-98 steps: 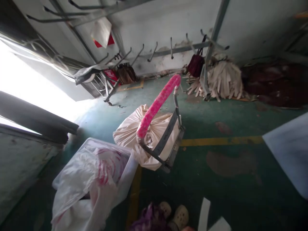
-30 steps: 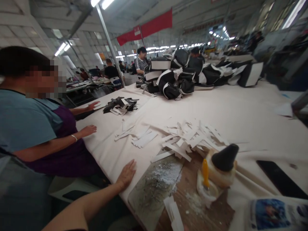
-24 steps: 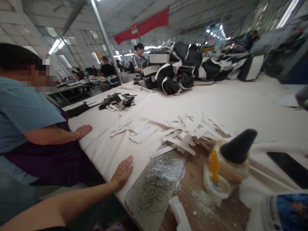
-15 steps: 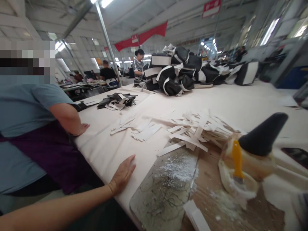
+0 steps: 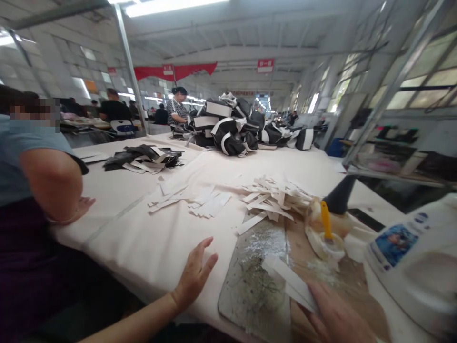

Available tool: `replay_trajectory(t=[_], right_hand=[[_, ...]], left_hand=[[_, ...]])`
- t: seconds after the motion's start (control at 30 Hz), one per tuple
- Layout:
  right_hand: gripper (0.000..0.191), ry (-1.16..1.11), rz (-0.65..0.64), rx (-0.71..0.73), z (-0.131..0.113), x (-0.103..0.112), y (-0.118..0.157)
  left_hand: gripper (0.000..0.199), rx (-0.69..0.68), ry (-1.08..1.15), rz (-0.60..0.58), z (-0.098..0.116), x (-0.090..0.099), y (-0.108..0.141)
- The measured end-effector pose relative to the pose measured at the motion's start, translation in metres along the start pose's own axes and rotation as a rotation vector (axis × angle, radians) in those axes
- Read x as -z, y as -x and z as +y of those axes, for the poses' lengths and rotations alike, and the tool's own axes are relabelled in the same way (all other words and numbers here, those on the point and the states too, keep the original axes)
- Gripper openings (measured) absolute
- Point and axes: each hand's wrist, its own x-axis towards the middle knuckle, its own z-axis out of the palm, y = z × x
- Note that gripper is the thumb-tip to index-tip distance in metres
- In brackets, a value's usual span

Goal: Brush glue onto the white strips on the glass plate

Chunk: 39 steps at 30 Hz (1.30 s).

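Note:
My left hand (image 5: 197, 271) is at the table's near edge, thumb and fingers apart, holding nothing. At the lower right my right hand (image 5: 333, 309), partly blurred, grips the near end of a few white strips (image 5: 291, 281). Those strips lie over a stained grey board (image 5: 250, 286) dusted with white bits. Beside it, on a brown board (image 5: 314, 274), stands a glue-crusted container (image 5: 310, 221) with a yellow-handled brush (image 5: 326, 220) and a black cone (image 5: 339, 193). Behind the boards is a heap of loose white strips (image 5: 274, 195).
A large white jug (image 5: 424, 267) stands at the right, near a dark flat object (image 5: 366, 219). Black and white pieces (image 5: 232, 136) are piled at the back, with black scraps (image 5: 143, 157) at the left. Another person's hand (image 5: 84, 207) rests on the left table edge.
The view has swung right, bringing the jug and my right hand into sight. The white strips, earlier lying at the bottom edge, are now in my right hand. My left hand's thumb and fingers are spread wider.

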Motion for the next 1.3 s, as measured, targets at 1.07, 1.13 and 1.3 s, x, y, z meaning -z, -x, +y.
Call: replay_trajectory(t=[1.07,1.13,1.3], right_hand=[[0.034,0.165,-0.12,0.271,-0.077,-0.03,-0.094],[0.027,0.255,-0.127,0.351,-0.079,-0.028,-0.097],[0.033,0.323,-0.162,0.501,-0.073,-0.026,-0.105]], left_hand=[[0.072,-0.552,0.156,-0.552,-0.009,-0.037,-0.107],[0.061,-0.431,0.23,-0.482,-0.013,-0.035,-0.107],[0.052,-0.116,0.503,-0.412,-0.018,-0.032,-0.109]])
